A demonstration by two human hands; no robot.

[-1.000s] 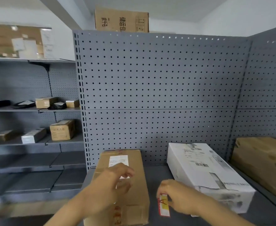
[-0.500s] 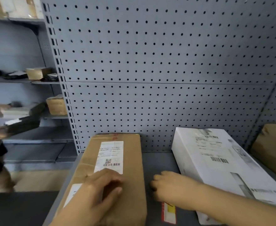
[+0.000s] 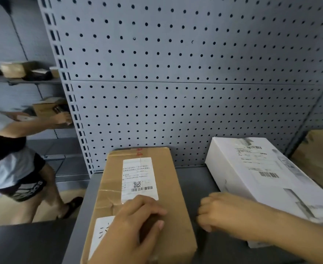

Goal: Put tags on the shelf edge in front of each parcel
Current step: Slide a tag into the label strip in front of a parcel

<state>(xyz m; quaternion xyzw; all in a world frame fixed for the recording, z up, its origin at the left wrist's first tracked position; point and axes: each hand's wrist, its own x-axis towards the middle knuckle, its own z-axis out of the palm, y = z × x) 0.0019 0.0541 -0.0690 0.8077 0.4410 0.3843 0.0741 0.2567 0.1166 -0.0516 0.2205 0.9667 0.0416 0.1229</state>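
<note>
Brown cardboard parcel (image 3: 168, 189) lies under the relaxed left hand (image 3: 134, 225), while the right hand (image 3: 227, 212) curls above the grey metal shelf (image 3: 193, 187), tag unseen and its grip impossible to tell, and should press squarely along the front edge.

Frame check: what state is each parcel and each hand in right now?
brown box: taped shut, lying flat on the shelf.
white box: closed, lying flat, angled.
left hand: resting on the brown box, fingers relaxed.
right hand: fingers curled, over the shelf between the boxes; grip unclear.
</note>
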